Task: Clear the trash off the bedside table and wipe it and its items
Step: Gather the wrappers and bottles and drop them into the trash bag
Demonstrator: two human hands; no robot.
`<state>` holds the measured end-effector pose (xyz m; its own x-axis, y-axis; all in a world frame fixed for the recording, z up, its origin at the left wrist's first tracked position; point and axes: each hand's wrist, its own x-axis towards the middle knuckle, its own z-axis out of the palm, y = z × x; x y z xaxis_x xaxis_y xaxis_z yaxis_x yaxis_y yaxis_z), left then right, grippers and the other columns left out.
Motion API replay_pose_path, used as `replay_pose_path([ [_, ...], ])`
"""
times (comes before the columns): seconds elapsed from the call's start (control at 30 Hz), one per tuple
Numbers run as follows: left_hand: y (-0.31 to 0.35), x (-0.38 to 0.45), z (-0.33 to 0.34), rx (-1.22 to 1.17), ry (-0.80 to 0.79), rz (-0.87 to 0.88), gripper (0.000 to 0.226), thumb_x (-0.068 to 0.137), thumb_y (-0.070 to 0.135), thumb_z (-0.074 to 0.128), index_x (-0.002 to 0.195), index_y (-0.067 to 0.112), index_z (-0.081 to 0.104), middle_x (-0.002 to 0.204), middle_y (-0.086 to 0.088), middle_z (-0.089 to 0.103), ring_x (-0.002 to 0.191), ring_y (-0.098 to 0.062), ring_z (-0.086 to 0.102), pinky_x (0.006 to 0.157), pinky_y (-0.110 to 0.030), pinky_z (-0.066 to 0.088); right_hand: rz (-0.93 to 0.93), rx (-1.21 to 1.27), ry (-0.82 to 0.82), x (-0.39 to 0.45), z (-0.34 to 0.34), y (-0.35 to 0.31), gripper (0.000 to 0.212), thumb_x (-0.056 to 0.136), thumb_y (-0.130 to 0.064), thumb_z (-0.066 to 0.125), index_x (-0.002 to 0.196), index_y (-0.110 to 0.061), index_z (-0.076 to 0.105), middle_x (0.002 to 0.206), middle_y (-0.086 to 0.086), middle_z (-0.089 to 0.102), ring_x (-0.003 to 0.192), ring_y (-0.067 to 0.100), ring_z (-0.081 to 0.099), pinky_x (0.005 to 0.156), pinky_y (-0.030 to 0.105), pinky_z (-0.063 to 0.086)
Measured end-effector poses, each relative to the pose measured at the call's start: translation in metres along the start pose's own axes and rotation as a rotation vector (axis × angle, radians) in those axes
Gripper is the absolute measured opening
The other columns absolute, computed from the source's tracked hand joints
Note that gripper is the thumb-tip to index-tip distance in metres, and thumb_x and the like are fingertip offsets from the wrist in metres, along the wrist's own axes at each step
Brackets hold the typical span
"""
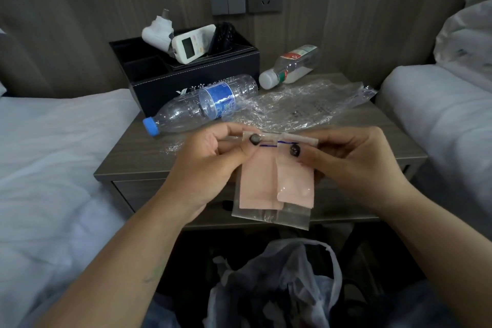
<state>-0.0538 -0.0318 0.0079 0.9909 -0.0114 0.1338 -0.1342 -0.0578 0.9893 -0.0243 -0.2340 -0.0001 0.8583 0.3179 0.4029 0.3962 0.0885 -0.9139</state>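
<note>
Matt woodgrain bedside table [138,165], crinkled glossy plastic wrap [298,106]

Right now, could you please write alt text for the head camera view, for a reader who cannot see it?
A left hand and right hand pinch the top of a small clear zip bag holding pink folded sheets, above a bedside table. On it lie a blue-capped empty bottle, a white-capped bottle, crumpled clear wrap and a black organiser box with a remote.

Two bottles [199,108] [288,68], two remotes [190,44] [221,36], one organiser box [149,80] — and two beds [53,146] [439,120].
</note>
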Motion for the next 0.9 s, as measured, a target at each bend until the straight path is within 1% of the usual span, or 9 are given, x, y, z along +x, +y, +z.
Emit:
replay_pose_path([
  [0.17, -0.001, -0.003, 0.003, -0.048, -0.100, -0.069, 0.022, 0.081, 0.026, 0.064, 0.100, 0.021, 0.074, 0.094, -0.006, 0.075, 0.082, -0.015, 0.070, 0.070, -0.028, 0.057, -0.231, -0.167, 0.079, -0.002, 0.006, 0.003, 0.026, 0.081, 0.004, 0.069, 0.100, -0.014, 0.072, 0.076, 0.011, 0.071, 0.062, 0.009, 0.066, 0.051, 0.018, 0.052],
  [0.27, 0.004, -0.003, 0.002, -0.193, -0.113, -0.133, 0.033, 0.080, 0.036, 0.064, 0.102, 0.013, 0.074, 0.094, -0.010, 0.072, 0.078, -0.018, 0.066, 0.063, -0.026, 0.055, -0.451, -0.469, 0.091, -0.001, 0.004, 0.004, 0.026, 0.082, 0.005, 0.071, 0.106, -0.006, 0.071, 0.077, 0.013, 0.069, 0.066, 0.015, 0.063, 0.055, 0.026, 0.049],
  [0.37, 0.005, -0.002, 0.004, -0.187, -0.101, -0.159, 0.034, 0.074, 0.046, 0.064, 0.089, 0.019, 0.079, 0.082, -0.005, 0.071, 0.066, -0.012, 0.065, 0.053, -0.024, 0.054, -0.681, -0.697, 0.030, -0.002, 0.000, 0.006, 0.026, 0.084, 0.008, 0.068, 0.109, -0.002, 0.069, 0.086, 0.014, 0.069, 0.072, 0.019, 0.066, 0.060, 0.029, 0.050],
  [0.5, 0.003, -0.001, 0.002, -0.220, -0.073, -0.199, 0.016, 0.071, 0.025, 0.068, 0.079, 0.016, 0.078, 0.078, -0.004, 0.073, 0.063, -0.011, 0.066, 0.049, -0.023, 0.052, -0.781, -0.832, -0.113, -0.004, -0.003, 0.010, 0.031, 0.091, 0.003, 0.061, 0.120, -0.006, 0.063, 0.095, 0.012, 0.067, 0.078, 0.018, 0.065, 0.063, 0.030, 0.053],
  [0.6, 0.001, 0.000, -0.001, -0.167, -0.065, -0.176, 0.014, 0.079, 0.006, 0.067, 0.082, 0.015, 0.077, 0.074, -0.009, 0.072, 0.060, -0.013, 0.067, 0.047, -0.022, 0.052, -0.651, -0.717, -0.113, -0.003, -0.001, 0.012, 0.028, 0.084, 0.008, 0.064, 0.108, -0.004, 0.072, 0.096, 0.008, 0.068, 0.081, 0.013, 0.066, 0.067, 0.026, 0.053],
  [0.7, -0.004, 0.000, 0.000, 0.021, -0.022, -0.034, 0.018, 0.087, 0.004, 0.065, 0.088, 0.019, 0.075, 0.078, -0.010, 0.074, 0.068, -0.016, 0.070, 0.059, -0.023, 0.056, -0.279, -0.445, -0.083, -0.003, 0.000, 0.009, 0.032, 0.078, 0.000, 0.060, 0.103, -0.015, 0.074, 0.094, -0.003, 0.070, 0.085, 0.009, 0.066, 0.072, 0.021, 0.049],
  [0.77, -0.005, -0.001, 0.000, 0.101, -0.026, 0.046, 0.016, 0.091, 0.007, 0.062, 0.097, 0.020, 0.070, 0.078, -0.008, 0.075, 0.070, -0.018, 0.071, 0.061, -0.027, 0.058, -0.081, -0.240, -0.064, -0.004, 0.001, 0.007, 0.023, 0.080, -0.011, 0.068, 0.099, -0.022, 0.075, 0.093, -0.001, 0.073, 0.089, 0.015, 0.069, 0.075, 0.027, 0.054],
  [0.83, -0.005, -0.001, 0.001, 0.110, -0.035, 0.088, 0.015, 0.092, 0.010, 0.061, 0.104, 0.018, 0.064, 0.078, -0.006, 0.075, 0.067, -0.016, 0.071, 0.055, -0.025, 0.055, 0.055, -0.038, -0.071, -0.004, 0.005, 0.004, 0.018, 0.079, -0.025, 0.076, 0.095, -0.019, 0.077, 0.092, 0.007, 0.076, 0.086, 0.023, 0.072, 0.070, 0.034, 0.059],
  [0.9, -0.006, -0.001, 0.002, 0.121, -0.028, 0.124, 0.014, 0.092, 0.013, 0.062, 0.106, 0.017, 0.061, 0.080, -0.003, 0.076, 0.066, -0.016, 0.071, 0.053, -0.021, 0.053, 0.160, 0.072, -0.045, -0.003, 0.008, 0.003, 0.023, 0.072, -0.033, 0.073, 0.089, -0.018, 0.078, 0.083, 0.010, 0.076, 0.072, 0.018, 0.072, 0.058, 0.027, 0.057],
])
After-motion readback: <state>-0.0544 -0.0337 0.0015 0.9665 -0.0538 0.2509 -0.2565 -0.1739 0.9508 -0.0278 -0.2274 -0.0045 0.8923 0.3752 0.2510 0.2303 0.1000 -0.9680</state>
